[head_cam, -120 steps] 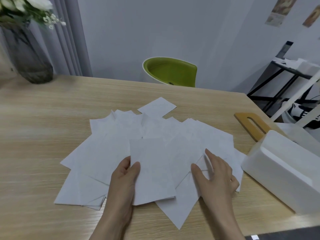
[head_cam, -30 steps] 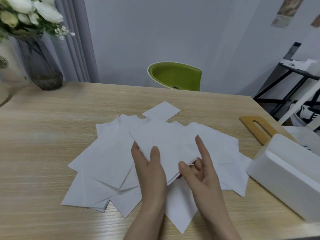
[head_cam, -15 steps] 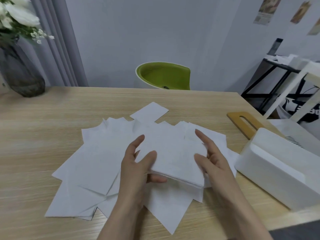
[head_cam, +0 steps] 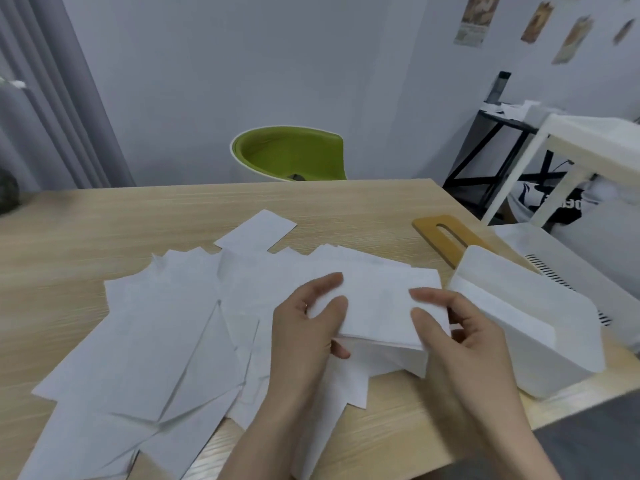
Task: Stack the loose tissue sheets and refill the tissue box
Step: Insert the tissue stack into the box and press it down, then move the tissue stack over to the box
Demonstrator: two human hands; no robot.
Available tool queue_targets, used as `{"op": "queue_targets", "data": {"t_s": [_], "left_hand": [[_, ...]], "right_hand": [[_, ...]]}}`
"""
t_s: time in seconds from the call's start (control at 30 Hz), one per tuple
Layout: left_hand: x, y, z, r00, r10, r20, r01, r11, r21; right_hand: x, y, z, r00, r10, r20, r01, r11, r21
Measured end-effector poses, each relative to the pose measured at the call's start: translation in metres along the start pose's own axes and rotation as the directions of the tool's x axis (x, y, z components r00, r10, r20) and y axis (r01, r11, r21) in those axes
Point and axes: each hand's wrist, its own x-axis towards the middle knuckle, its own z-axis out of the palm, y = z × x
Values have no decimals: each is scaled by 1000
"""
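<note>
Both hands hold a small stack of white tissue sheets (head_cam: 379, 306) just above the table. My left hand (head_cam: 304, 327) grips its left edge, thumb on top and fingers underneath. My right hand (head_cam: 457, 327) pinches its right edge the same way. Several loose tissue sheets (head_cam: 166, 327) lie spread over the wooden table (head_cam: 86, 237) to the left and under the stack. The white tissue box (head_cam: 540, 327) stands open-topped at the right, close to my right hand. Its wooden lid (head_cam: 446, 237) with a slot lies flat behind the box.
A green chair (head_cam: 291, 154) stands behind the table. A dark vase (head_cam: 7, 195) shows at the far left edge. A white appliance (head_cam: 568, 265) sits right of the box. The table's near right edge runs just below the box.
The held stack has shifted right, toward the box, with both hands gripping its sides. The view has also turned to the right, so the vase is nearly out of frame.
</note>
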Motion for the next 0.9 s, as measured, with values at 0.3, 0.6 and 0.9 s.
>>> {"op": "queue_targets", "data": {"t_s": [0.3, 0.6, 0.9], "left_hand": [[28, 1, 69, 968, 54, 244, -79, 992, 94], [48, -13, 145, 896, 100, 433, -248, 921, 301], [60, -30, 168, 835, 182, 520, -487, 686, 541]], "right_hand": [[14, 7, -59, 976, 19, -219, -52, 988, -148], [37, 21, -113, 930, -3, -367, -106, 955, -277], [49, 40, -133, 921, -135, -366, -81, 852, -518]]}}
